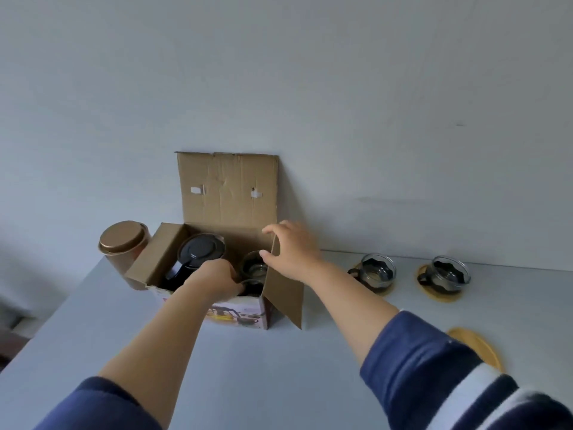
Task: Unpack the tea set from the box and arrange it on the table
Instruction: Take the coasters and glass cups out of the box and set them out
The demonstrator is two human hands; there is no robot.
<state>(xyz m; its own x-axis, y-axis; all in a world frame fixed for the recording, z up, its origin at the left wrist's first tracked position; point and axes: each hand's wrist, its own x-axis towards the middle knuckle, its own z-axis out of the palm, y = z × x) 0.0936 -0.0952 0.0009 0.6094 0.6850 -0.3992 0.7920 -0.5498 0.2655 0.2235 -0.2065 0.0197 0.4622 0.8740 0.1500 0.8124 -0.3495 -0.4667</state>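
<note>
An open cardboard box (235, 315) stands on the grey table against the wall, its lid flap upright. Inside it are a teapot with a black lid (200, 251) on the left and a glass cup (252, 265) on the right. My left hand (214, 282) reaches into the box's front and grips the rim of another glass cup (251, 284), mostly hidden. My right hand (293, 252) pinches the box's right side flap (283, 293). Two glass cups (373, 273) (446, 274) stand on wooden saucers to the right.
A copper-coloured tin (124, 249) with a round lid stands just left of the box. An empty wooden saucer (477, 346) lies near my right sleeve. The white wall runs right behind the box and cups. The table's left edge slants down at the left.
</note>
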